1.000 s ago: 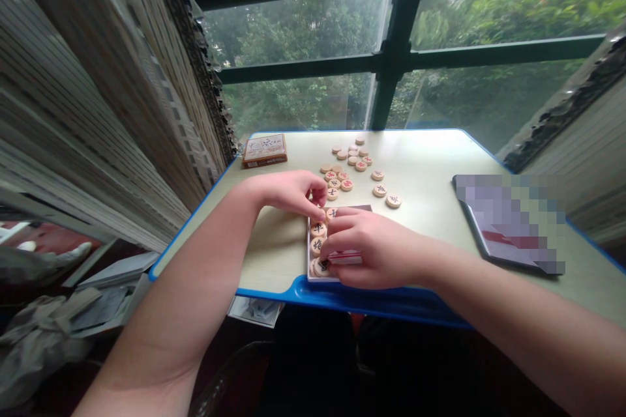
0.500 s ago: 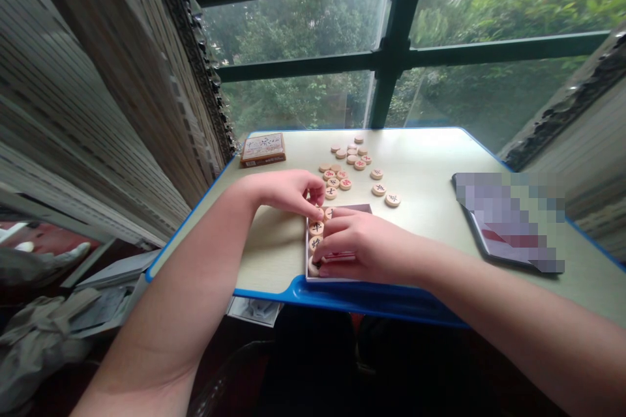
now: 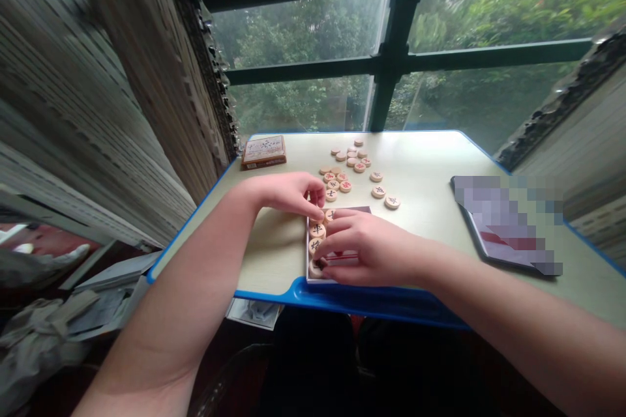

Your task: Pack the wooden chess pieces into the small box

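Observation:
A shallow box [image 3: 308, 260] sits at the table's near edge, with round wooden Chinese chess pieces along its left side. My left hand [image 3: 296, 195] is curled over the box's far left corner, its thumb and fingers closed about a piece [image 3: 317, 217] there. Fingers bent, my right hand [image 3: 364, 244] reaches across the box, its thumb and fingertips on the nearest piece [image 3: 315, 268]. Between the hands lie pieces with black characters, one of them a chariot [image 3: 317, 229]. My right hand hides much of the box's inside.
Several loose chess pieces [image 3: 345, 186] with red or black characters lie beyond the box. A flat printed box [image 3: 265, 151] rests at the far left. To the right is a dark-edged tablet-like object [image 3: 503, 228], its face blurred. Window and curtains [image 3: 161, 78] border the table.
The view has shifted very slightly. My right fingers have moved a little at the nearest piece, and more of its surface shows. My left hand stays at the far left corner.

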Tool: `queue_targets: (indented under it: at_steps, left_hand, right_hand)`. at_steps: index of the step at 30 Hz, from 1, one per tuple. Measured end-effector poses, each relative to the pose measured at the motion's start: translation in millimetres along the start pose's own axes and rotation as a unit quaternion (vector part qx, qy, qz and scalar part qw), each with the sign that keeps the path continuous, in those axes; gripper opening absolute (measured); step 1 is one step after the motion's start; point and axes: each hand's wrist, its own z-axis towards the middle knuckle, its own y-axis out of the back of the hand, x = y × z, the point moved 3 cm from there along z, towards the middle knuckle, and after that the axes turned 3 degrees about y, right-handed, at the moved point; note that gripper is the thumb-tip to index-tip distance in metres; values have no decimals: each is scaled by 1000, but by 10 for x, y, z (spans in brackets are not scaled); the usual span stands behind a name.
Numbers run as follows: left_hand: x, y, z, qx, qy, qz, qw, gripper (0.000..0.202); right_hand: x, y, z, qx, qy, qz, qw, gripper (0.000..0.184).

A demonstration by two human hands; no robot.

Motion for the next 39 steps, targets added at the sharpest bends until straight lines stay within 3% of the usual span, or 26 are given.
queue_targets:
  at_steps: [7, 14, 18, 23, 31, 39]
  left_hand:
    - [7, 23, 28, -59, -4, -24, 998, 24]
    - [40, 0, 138, -192, -8, 8, 981, 24]
    - [83, -29, 207, -205, -23, 22, 978, 27]
    - [113, -9, 202, -195, -12, 44, 980, 23]
    - [130, -2, 186, -191, -5, 38, 981, 20]
    - [126, -16, 193, -188, 4, 23, 982, 24]
  right_hand:
    - [-169, 117, -65, -127, -36, -157, 979, 19]
    - [-446, 186, -127, -186, -149, -204, 949, 15]
    - [-583, 194, -160, -188, -203, -182, 943, 18]
    - [-635, 182, -178, -184, -218, -156, 946, 18]
    - [-457, 137, -116, -85, -136, -133, 978, 17]
    - [-403, 115, -73, -72, -123, -128, 981, 17]
